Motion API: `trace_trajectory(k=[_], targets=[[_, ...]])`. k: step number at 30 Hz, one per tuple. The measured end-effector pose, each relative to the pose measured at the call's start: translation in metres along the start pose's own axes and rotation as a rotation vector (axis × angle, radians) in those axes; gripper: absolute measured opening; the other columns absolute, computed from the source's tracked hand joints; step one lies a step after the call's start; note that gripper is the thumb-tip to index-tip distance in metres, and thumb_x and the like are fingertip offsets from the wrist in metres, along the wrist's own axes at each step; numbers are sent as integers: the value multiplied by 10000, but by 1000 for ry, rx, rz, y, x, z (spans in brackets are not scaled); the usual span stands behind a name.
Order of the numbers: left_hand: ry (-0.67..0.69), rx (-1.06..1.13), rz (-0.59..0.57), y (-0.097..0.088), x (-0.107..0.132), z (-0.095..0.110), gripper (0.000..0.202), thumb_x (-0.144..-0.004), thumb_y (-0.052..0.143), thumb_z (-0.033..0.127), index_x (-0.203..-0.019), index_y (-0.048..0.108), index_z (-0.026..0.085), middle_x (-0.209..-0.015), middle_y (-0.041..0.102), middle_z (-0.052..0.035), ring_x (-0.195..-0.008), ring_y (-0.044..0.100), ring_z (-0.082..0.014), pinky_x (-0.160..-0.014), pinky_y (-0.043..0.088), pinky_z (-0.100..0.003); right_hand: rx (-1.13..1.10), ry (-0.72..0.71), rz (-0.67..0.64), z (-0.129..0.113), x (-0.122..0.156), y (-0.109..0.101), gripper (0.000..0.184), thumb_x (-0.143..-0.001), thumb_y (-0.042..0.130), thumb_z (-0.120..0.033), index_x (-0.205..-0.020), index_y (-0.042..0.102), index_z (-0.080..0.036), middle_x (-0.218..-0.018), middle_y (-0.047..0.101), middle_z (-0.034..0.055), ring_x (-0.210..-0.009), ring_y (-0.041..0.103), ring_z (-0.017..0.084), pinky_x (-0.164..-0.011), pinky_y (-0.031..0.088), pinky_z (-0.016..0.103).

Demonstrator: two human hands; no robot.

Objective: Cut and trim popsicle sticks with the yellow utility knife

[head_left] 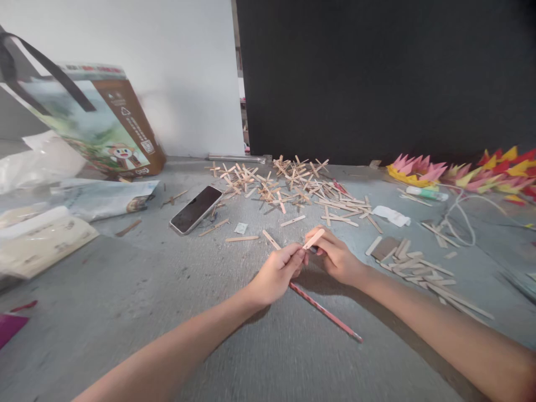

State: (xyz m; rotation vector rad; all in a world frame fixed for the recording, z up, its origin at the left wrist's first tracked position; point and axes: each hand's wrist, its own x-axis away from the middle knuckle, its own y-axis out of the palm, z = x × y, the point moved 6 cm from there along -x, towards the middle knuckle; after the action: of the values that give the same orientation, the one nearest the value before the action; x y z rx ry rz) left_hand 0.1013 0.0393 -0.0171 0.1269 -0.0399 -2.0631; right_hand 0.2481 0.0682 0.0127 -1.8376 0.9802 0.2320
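My left hand (pixel 278 271) is closed, thumb and fingers pinching a wooden craft stick (pixel 315 238) that points up to the right. My right hand (pixel 339 259) is beside it with curled fingers behind the stick; a small dark object (pixel 314 249) shows at its fingertips, too hidden to name. A second craft stick (pixel 271 240) sticks out past the left hand's far side, and I cannot tell whether it is held or lying on the table. Below both hands a red patterned pencil (pixel 326 312) lies slantwise, its upper end hidden by the left hand.
Crossed craft sticks (pixel 268 184) are heaped at the back; loose sticks (pixel 419 271) lie right. A phone (pixel 196 209) is left of the heap. Further left stand a carton bag (pixel 113 123) and plastic packets (pixel 46 240). Folded paper pieces (pixel 419 170), a glue tube (pixel 427 194) and white cable (pixel 460 218) are right.
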Motion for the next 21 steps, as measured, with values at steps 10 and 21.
trace_trajectory(k=[10,21], targets=[[15,-54,-33,3,2,8,377,-1065,424,503,-890,517,182,-651,316,72,-588,283,-98,-568,239,-252,-89,-27,-37,-3,1,1,391,-936,359,16,-1152,558,-242,-1076,568,107,-1004,518,250,-734,512,344],[12,-83,-33,2,1,6,386,-1069,417,500,-881,519,178,-657,346,69,-572,282,-89,-560,243,-245,-76,-23,-58,-2,2,2,540,-808,360,109,-1174,544,-243,-1074,563,98,-1011,505,244,-714,502,320]])
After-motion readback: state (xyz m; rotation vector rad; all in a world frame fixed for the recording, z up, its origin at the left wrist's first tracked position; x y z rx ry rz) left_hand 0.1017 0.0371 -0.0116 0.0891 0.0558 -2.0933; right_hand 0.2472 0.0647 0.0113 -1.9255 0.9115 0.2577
